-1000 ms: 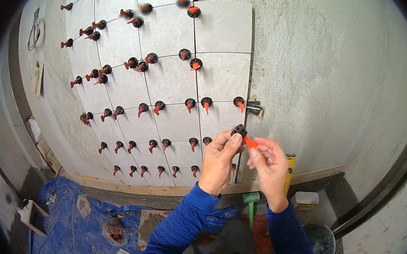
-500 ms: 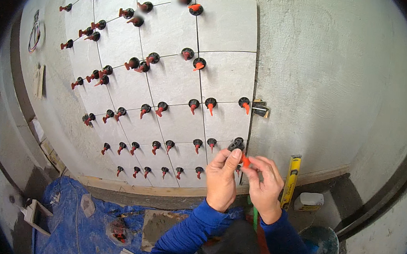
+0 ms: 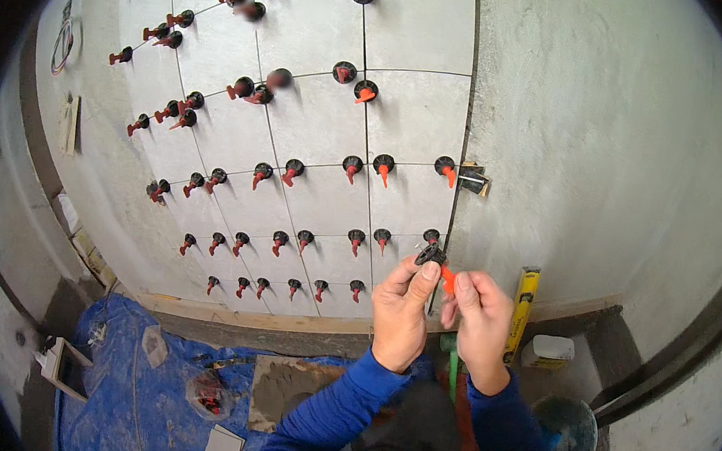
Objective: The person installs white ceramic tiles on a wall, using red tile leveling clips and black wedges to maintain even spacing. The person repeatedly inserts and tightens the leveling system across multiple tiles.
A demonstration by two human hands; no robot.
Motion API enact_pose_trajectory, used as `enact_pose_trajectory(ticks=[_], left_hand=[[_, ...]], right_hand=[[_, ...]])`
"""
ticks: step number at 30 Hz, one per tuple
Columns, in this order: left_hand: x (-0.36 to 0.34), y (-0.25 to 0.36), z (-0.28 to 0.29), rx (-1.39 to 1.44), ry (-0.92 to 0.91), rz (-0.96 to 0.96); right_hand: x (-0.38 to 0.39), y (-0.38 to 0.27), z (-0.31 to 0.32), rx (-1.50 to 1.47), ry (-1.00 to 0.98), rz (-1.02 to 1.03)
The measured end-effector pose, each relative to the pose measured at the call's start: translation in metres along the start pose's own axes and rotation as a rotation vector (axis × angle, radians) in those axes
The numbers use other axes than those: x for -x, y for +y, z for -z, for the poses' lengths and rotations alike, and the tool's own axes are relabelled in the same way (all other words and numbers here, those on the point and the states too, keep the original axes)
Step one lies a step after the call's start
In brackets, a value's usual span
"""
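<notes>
Gripping one levelling clip [image 3: 436, 259] before the lower right of the tiled wall [image 3: 425, 33], the left hand [image 3: 398, 319] has thumb and fingers on its black disc [image 3: 428, 254]; the right hand [image 3: 481, 322] pinches its orange handle [image 3: 448, 279]. Judged by look, the clip is light, stiff plastic, unlikely to break, possibly slippery where dusty; disc rim and handle are the sound holds. Count: two hands; one clip held; four bright orange-handled clips [image 3: 384, 167] on the tiles; six red-handled clips [image 3: 294, 287] visible in the lowest row, though the hands may hide another; one yellow spirit level [image 3: 522, 313]; one bucket [image 3: 583, 438]; one white tub [image 3: 548, 349].
</notes>
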State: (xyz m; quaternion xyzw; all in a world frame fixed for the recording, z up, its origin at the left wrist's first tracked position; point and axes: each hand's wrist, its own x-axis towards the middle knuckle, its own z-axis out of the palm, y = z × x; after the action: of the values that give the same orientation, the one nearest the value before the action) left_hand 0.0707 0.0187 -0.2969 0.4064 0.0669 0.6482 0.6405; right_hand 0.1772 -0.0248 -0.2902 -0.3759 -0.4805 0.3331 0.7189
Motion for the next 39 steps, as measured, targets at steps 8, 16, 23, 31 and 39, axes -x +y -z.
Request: enact_pose_trajectory(ticks=[8,16,23,31,39], left_hand=[[-0.007,-0.003,-0.001,-0.024,-0.017,-0.035],[-0.069,0.002,-0.028,0.063,-0.280,0.157],[-0.041,0.015,-0.021,-0.273,-0.166,0.041],[0.027,0.024,0.064,-0.494,-0.063,-0.027],[0.069,0.021,0.154,-0.431,0.212,0.046]], right_hand=[[-0.009,-0.002,-0.005,0.648,0.067,0.747],[-0.050,-0.058,0.008,0.111,-0.138,0.107],[-0.175,-0.105,0.006,1.024,0.176,1.042],[-0.228,-0.113,0.004,1.430,0.124,1.127],[-0.218,-0.120,-0.003,1.725,-0.014,1.324]])
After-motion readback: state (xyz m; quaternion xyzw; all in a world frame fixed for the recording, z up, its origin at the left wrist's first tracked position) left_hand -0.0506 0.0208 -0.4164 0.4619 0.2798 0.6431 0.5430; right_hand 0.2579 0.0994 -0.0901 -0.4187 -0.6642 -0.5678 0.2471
